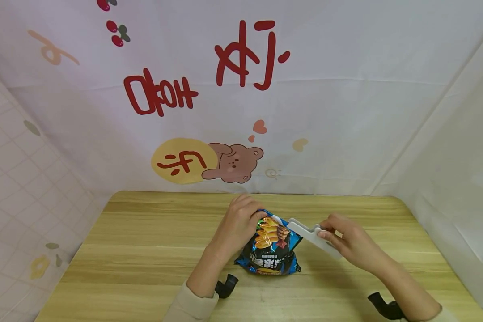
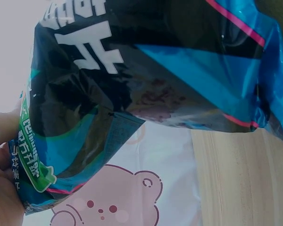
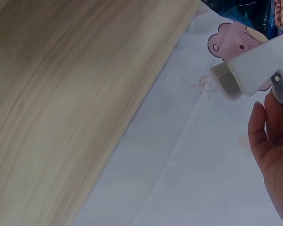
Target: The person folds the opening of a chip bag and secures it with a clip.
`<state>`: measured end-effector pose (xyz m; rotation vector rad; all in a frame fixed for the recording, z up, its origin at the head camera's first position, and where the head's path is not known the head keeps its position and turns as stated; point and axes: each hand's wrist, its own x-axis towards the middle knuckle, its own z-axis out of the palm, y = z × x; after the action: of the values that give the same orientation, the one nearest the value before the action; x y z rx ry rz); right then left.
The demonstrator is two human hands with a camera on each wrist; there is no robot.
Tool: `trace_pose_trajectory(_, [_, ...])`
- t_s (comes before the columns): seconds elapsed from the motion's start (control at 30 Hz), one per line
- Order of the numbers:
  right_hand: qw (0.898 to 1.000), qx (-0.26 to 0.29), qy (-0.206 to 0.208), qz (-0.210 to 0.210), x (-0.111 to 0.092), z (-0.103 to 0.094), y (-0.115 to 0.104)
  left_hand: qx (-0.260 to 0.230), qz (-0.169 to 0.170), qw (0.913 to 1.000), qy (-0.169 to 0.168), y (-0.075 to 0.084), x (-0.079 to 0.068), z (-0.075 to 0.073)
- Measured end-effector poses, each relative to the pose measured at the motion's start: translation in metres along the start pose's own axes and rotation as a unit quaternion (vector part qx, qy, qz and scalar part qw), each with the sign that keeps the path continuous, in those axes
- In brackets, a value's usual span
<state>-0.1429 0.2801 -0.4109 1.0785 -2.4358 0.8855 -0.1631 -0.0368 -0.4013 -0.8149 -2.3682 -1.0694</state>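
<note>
A blue and black snack bag (image 1: 270,250) stands on the table, its top edge slanting down to the right. My left hand (image 1: 240,219) grips the bag's upper left corner; in the left wrist view the bag (image 2: 146,70) fills much of the picture, with part of the left hand (image 2: 4,188) at its edge. With thumb and fingers, my right hand (image 1: 348,239) pinches the middle of a long white bag clip (image 1: 306,230). The clip's near end overlaps the bag's top right corner. In the right wrist view the clip (image 3: 259,66) shows a small metal piece near the fingertips of the right hand (image 3: 278,155).
The wooden table (image 1: 145,250) reaches back to a white cloth wall (image 1: 346,134) printed with red characters and a bear. Black curved pieces (image 1: 226,286) sit beside both wrists. Cloth also rises along the left and right sides of the table.
</note>
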Motion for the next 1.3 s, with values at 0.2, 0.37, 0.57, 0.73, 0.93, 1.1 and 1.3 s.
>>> trace_pose_trajectory(0.2, [1.0,0.001,0.002,0.0,0.006,0.004,-0.003,-0.003,0.003,1.0,0.001,0.0,0.0,-0.001])
trace_pose_trajectory(0.37, [1.0,-0.006,0.007,0.001,0.011,0.008,-0.006,-0.005,0.005,1.0,0.001,0.0,0.0,-0.001])
trace_pose_trajectory(0.57, [1.0,-0.009,0.013,-0.002,0.017,0.014,-0.009,-0.004,0.004,1.0,0.0,0.001,-0.001,-0.001])
trace_pose_trajectory(0.73, [1.0,-0.006,0.017,-0.002,0.022,0.018,-0.012,-0.006,0.004,1.0,-0.003,0.002,-0.001,-0.002])
trace_pose_trajectory(0.93, [1.0,-0.008,0.025,-0.013,0.03,0.022,-0.015,-0.008,0.01,0.9999,-0.005,0.0,0.0,-0.002])
trace_pose_trajectory(1.1, [0.999,0.0,0.024,-0.021,0.036,0.023,-0.018,-0.011,0.011,0.9999,-0.008,-0.001,0.0,-0.002])
trace_pose_trajectory(1.3, [1.0,0.002,0.02,-0.022,0.041,0.026,-0.021,-0.008,0.007,0.9999,-0.011,-0.001,0.0,-0.002])
